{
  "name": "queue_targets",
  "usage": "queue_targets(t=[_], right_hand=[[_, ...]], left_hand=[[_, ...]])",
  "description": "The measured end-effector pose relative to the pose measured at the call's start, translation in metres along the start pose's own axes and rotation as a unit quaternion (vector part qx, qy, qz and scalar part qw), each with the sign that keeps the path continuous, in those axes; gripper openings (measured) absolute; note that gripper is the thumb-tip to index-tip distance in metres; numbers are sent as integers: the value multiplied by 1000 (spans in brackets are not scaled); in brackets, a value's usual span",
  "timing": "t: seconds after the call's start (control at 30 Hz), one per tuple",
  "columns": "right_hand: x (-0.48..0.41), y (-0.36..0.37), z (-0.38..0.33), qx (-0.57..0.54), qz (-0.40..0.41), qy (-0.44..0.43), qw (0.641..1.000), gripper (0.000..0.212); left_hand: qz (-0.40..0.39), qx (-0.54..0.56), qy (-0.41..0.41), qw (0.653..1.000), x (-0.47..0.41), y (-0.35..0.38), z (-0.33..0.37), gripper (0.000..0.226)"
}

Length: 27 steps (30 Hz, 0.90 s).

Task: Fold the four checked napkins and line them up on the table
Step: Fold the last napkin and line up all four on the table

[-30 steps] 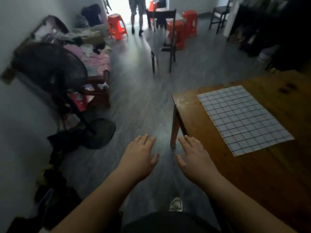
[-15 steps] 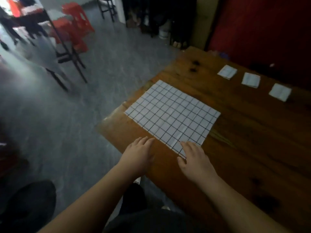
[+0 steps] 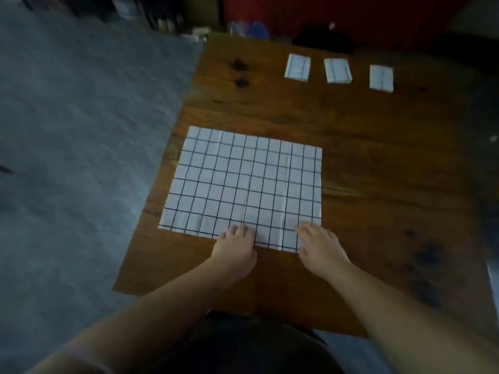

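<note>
A white napkin with a black check pattern (image 3: 244, 184) lies unfolded and flat on the wooden table (image 3: 364, 157). My left hand (image 3: 236, 249) rests with its fingertips on the napkin's near edge, left of centre. My right hand (image 3: 320, 247) covers the near right corner, fingers bent down onto the cloth. Whether either hand pinches the edge cannot be told. Three folded checked napkins sit in a row at the far side: left one (image 3: 297, 67), middle one (image 3: 337, 70), right one (image 3: 381, 78).
The table's left edge runs beside grey floor (image 3: 81, 130). A dark object (image 3: 324, 40) lies at the table's far edge, with a red surface behind it. Dark knots mark the wood near the far left corner.
My view swung from the room onto the table. Both hands went from hanging over the floor to the near edge of the unfolded napkin.
</note>
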State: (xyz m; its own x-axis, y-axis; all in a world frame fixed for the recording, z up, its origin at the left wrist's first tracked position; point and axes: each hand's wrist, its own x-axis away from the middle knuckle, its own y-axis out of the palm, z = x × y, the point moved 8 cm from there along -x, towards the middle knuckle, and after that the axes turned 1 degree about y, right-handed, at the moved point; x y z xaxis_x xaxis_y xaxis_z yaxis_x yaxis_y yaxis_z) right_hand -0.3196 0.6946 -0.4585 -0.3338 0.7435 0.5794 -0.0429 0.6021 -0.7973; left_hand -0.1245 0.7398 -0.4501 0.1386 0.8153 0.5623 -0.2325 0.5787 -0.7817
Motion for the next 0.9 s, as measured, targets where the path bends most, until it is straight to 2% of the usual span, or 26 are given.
queue_targets(t=[0.17,0.37,0.47,0.67,0.9], right_hand=[[24,22,7,-17,13,65,998,67],[68,45,7,-72,35,142,987,68],[84,55,-2,-105,48,156,981,64],[93,68,-32,-136,60,110,983,61],[89,72,-40,-137,70,29,988,63]], left_hand=[[-11,-73,53,996,-19,2,1,62],[5,-113,165,980,-57,-10,34,54],[5,-140,192,971,-73,-15,50,51],[15,-157,179,971,-78,-15,59,45],[13,-116,115,986,-46,7,43,64]])
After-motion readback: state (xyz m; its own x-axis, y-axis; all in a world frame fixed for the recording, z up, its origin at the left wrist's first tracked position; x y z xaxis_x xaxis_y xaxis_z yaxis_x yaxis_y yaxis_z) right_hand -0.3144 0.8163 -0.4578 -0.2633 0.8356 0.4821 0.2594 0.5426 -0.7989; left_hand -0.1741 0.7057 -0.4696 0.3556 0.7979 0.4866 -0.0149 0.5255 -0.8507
